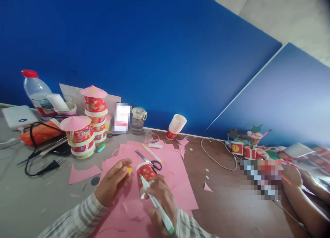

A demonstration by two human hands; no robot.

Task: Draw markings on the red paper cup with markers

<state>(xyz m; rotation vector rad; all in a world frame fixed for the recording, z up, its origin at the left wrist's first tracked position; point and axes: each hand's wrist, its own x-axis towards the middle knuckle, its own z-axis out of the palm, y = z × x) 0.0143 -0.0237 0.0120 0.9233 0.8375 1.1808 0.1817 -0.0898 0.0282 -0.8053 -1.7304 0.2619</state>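
Observation:
My left hand (113,181) is closed in a loose pinch on a small yellow piece (129,170), too small to name for sure. A white marker with a green end (160,210) lies in my right hand (163,193), slanting toward a red patterned paper cup (145,171). That cup is tilted on pink paper (177,183), and my right fingers overlap its side; whether they grip it too I cannot tell. Just behind the cup are black-handled scissors (154,164), and a slim yellow-and-white marker (152,152) rests beyond them.
To the left stand two towers of red cups with pink cone roofs (94,91), near a black plug and cable (48,167) and a bottle (38,90). A glass jar (138,121) and stacked cups (176,125) line the blue partition. Another person's hands (292,176) work at right.

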